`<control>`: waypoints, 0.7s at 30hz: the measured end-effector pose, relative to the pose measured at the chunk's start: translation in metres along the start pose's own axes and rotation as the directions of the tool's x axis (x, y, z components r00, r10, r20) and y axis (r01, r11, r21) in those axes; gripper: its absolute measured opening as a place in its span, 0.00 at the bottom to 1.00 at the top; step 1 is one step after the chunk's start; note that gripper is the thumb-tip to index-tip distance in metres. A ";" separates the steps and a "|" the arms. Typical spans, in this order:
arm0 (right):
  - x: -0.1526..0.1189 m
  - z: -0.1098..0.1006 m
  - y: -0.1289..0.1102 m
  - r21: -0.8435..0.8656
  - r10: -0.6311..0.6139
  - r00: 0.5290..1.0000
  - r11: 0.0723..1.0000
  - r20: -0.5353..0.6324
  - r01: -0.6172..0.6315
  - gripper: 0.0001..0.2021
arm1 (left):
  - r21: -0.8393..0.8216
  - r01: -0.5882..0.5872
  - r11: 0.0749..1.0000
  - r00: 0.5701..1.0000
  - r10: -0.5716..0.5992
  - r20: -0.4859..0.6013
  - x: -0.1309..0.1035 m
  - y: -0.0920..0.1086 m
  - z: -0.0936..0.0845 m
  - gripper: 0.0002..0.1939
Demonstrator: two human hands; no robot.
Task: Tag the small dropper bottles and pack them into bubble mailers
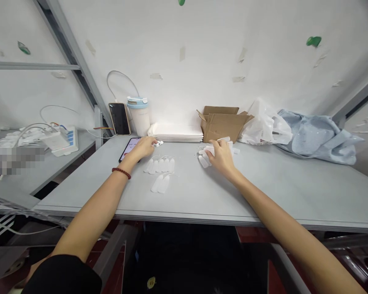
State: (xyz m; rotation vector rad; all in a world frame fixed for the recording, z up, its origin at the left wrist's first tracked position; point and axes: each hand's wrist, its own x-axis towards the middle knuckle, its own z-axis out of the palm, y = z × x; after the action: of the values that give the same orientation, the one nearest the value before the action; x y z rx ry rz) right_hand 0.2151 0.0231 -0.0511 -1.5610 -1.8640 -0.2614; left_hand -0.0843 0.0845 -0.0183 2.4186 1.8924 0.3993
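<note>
My left hand (145,147) is at the back left of the table, by a phone (130,148) lying face up with a lit screen. Its fingers are drawn together at small white pieces (160,143), too small to identify. My right hand (222,157) rests over a loose pile of translucent white tags (203,160), thumb and fingers apart. Part of the pile is hidden under it. Between my hands lies a row of white tags (161,165) with thin strings. Closer to me is a pair of similar tags (161,183).
Along the wall stand an upright phone (120,119) on a cable, a blue-lidded cup (139,117), a white stack (178,133), a cardboard box (222,125), a plastic bag (262,124) and blue cloth (317,136). A power strip (68,141) sits on the left-hand table.
</note>
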 end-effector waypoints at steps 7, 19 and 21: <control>-0.002 0.000 -0.004 -0.022 -0.046 0.998 0.999 0.047 0.047 0.16 | -0.055 -0.007 0.998 0.999 0.005 -0.033 0.000 -0.002 -0.002 0.16; -0.005 -0.003 -0.013 0.070 -0.130 0.990 0.990 0.057 0.126 0.15 | -0.115 -0.016 0.993 1.000 0.014 -0.012 0.000 -0.009 0.004 0.14; -0.007 -0.006 -0.019 0.108 -0.170 0.985 0.980 0.035 0.165 0.15 | -0.222 -0.035 0.974 0.999 0.032 -0.018 -0.002 -0.006 0.005 0.11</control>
State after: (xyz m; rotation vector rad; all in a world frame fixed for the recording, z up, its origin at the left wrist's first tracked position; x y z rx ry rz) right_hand 0.1999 0.0096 -0.0456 -1.3513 -2.0139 -0.2017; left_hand -0.0890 0.0846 -0.0241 2.3091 1.7106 0.5971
